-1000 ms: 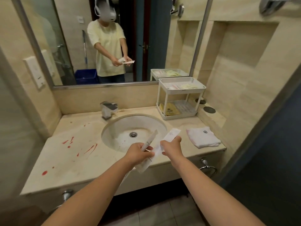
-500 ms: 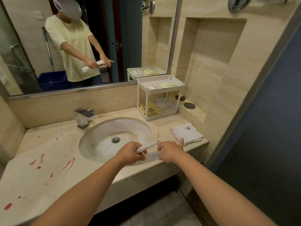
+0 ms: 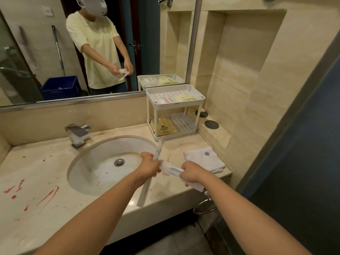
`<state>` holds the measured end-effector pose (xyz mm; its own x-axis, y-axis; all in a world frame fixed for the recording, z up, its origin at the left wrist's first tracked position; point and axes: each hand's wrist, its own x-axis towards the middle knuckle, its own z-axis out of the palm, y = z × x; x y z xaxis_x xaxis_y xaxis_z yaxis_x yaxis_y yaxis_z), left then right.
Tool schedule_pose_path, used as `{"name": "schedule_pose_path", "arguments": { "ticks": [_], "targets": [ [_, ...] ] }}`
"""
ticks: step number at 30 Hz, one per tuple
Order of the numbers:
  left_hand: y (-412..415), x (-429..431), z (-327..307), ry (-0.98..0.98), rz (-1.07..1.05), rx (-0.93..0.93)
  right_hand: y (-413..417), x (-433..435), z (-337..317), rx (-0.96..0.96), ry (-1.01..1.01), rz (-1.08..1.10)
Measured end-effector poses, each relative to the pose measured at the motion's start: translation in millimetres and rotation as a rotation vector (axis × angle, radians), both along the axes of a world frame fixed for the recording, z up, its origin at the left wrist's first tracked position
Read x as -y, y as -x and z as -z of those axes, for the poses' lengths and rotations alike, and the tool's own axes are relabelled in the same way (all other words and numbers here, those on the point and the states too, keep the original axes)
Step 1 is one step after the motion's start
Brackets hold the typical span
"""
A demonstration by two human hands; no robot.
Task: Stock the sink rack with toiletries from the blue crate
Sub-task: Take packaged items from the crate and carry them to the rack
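Centre frame, over the basin point(image 3: 99, 173) edge: left hand point(image 3: 149, 166) grips a long white sachet point(image 3: 158, 150), print unreadable; right hand point(image 3: 191, 172) pinches a second white packet point(image 3: 170, 170). The sink rack point(image 3: 176, 106), right of centre, holds a yellow pouch point(image 3: 163, 127) on its lower tier, dark logo illegible. The blue crate point(image 3: 60, 87) shows in the mirror point(image 3: 161, 52), upper left.

I am standing in what is looking like a hotel bathroom: an oval white basin point(image 3: 95, 172) is sitting in a beige marble counter point(image 3: 73, 203) just beyond my left hand point(image 3: 149, 165), a chrome tap point(image 3: 77, 134) and wide wall mirror point(image 3: 36, 52) behind it, a folded white logo towel point(image 3: 204, 161) lying beside my right hand point(image 3: 191, 173).
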<state>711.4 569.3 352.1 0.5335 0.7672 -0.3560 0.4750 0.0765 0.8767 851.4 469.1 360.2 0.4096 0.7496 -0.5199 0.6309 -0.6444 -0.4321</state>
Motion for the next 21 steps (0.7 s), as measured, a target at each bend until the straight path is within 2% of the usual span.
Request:
{"name": "schedule_pose_path", "arguments": {
  "ticks": [7,16,21],
  "targets": [
    [-72,3,-4,0.226,-0.15,0.159,-75,-4,1,-0.259,-0.15,0.209],
    [-136,19,1,0.215,-0.301,0.273,-133,2,3,-0.631,-0.294,0.463],
    [-155,14,3,0.22,-0.292,0.198,-149,-5,12,-0.581,-0.324,0.458]
  ]
}}
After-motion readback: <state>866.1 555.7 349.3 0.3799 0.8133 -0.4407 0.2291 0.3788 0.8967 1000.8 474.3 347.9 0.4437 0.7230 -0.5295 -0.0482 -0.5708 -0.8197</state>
